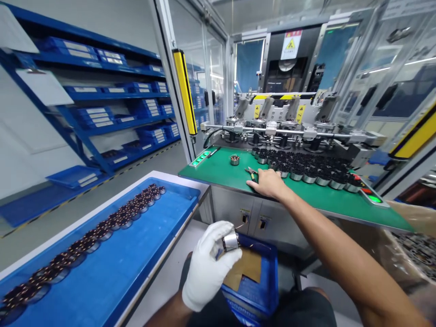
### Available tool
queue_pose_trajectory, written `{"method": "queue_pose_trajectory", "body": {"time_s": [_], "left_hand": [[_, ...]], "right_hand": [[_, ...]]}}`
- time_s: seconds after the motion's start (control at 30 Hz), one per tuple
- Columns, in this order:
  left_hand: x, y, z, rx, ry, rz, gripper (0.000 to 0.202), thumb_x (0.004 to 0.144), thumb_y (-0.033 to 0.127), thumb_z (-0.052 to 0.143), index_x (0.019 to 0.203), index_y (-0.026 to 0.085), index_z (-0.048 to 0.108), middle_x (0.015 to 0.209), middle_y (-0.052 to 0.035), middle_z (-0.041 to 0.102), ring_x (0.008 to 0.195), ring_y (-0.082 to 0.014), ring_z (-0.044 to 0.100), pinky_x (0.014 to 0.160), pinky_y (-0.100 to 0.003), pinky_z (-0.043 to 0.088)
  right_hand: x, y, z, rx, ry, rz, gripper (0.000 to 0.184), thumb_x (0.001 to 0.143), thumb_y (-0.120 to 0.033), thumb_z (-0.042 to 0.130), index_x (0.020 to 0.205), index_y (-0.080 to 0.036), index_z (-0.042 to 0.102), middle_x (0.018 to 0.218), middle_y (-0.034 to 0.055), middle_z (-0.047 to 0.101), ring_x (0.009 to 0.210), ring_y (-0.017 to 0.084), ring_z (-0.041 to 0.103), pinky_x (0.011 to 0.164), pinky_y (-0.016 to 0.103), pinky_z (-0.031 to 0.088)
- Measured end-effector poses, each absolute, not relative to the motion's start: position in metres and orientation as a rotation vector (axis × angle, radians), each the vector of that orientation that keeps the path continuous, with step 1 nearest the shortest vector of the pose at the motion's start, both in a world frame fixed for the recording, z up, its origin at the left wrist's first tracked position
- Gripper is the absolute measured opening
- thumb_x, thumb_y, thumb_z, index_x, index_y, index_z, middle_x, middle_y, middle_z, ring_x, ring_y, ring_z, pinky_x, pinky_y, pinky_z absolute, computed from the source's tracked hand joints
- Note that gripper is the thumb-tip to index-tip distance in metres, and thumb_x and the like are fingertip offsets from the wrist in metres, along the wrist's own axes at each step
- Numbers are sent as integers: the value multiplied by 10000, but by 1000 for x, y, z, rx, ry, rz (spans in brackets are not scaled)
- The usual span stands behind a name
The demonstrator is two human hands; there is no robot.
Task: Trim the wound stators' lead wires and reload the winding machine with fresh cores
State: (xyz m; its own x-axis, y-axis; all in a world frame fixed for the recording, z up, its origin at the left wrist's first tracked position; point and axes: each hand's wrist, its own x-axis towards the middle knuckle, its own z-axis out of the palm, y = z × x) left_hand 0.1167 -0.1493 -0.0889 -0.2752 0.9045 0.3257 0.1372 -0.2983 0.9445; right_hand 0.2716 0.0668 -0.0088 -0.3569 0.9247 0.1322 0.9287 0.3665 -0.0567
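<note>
My left hand, in a white glove, is closed around a motor stator, a silvery ring with thin copper wire ends sticking out, above a blue bin. On the green mat, my bare right hand has its fingers and thumb around the handles of a pair of wire cutters. The cutters' jaws point away to the left. One wound stator stands alone on the mat behind them. Just right of my right hand are many dark-topped stators in close rows.
To the left, a long blue tray holds a band of copper-wound stators. The blue bin stands below the bench edge. A machine with several clamping stations lines the back of the green mat. Yellow posts flank it.
</note>
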Motion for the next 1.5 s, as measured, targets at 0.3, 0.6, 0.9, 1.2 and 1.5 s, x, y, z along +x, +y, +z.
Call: {"method": "queue_pose_trajectory", "body": {"time_s": [0.3,0.6,0.9,1.2,1.5], "left_hand": [[124,-151,-67,1333,1196,1685,271,832,173,625,1097,175,679,1174,-116,664,1028,-212,687,814,-268,609],[125,-152,-71,1717,1464,1791,238,824,130,645,1041,219,682,1128,-79,693,1096,-198,664,980,-287,544],[130,-153,-78,1825,1410,1709,282,840,97,627,1081,243,629,1185,-71,634,1139,-194,625,973,-275,530],[128,-155,-79,1821,1351,1730,326,831,82,640,1106,254,612,1189,-61,624,1125,-183,622,965,-266,530],[128,-156,-79,1884,1367,1710,376,824,65,641,1143,258,595,1196,-63,608,1148,-168,604,996,-267,507]], "right_hand": [[333,11,-22,-1282,-2687,-200,595,805,-130,571,1388,-91,458,1204,212,580,1082,322,577,936,461,483],[361,-145,-138,-939,-2280,644,683,834,-157,555,1483,-259,365,1410,122,546,1294,285,547,1030,373,505],[351,-173,-134,-970,-2005,1116,762,724,-108,605,1461,-224,455,1511,111,438,1399,297,414,1147,449,319],[347,-163,-130,-849,-2130,854,804,673,-66,568,1452,-242,470,1406,98,558,1302,298,528,1068,444,419],[348,-163,-130,-915,-2108,834,710,732,-77,608,1413,-257,523,1320,114,634,1195,283,630,1019,416,497]]}}
